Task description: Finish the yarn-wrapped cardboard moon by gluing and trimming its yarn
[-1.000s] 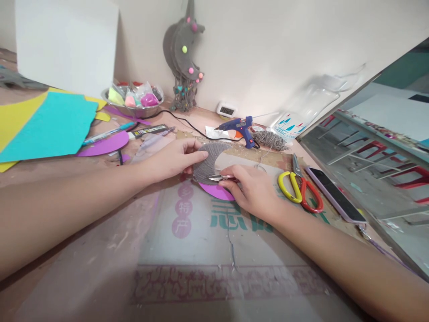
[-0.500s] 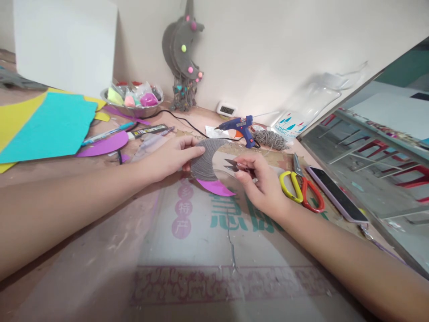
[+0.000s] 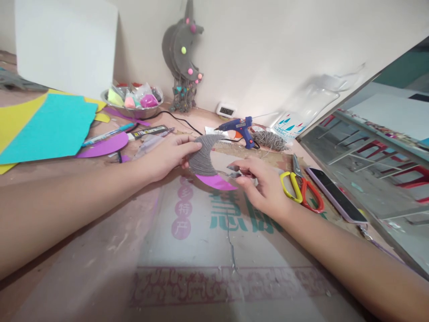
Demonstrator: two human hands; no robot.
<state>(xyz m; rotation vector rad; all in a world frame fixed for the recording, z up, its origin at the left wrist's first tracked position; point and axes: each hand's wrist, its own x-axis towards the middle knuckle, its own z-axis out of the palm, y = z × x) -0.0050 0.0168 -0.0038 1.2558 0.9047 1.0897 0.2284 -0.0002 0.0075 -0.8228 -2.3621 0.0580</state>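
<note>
My left hand pinches the left edge of a crescent moon shape wrapped in grey yarn, whose lower tip is still bare purple. The crescent lies on a printed cardboard sheet. My right hand is just right of the crescent, fingers closed on small metal thread snips whose blades point left toward it.
Yellow and red scissors and a phone lie to the right, near a slanted glass panel. Behind are a blue glue gun, a grey yarn ball, a metal bowl of pom-poms, felt sheets and a finished moon hanging.
My right hand drew the snips away from the crescent's lower edge to the right, then lowered slightly. My left hand shifted the crescent a little to the left and up.
</note>
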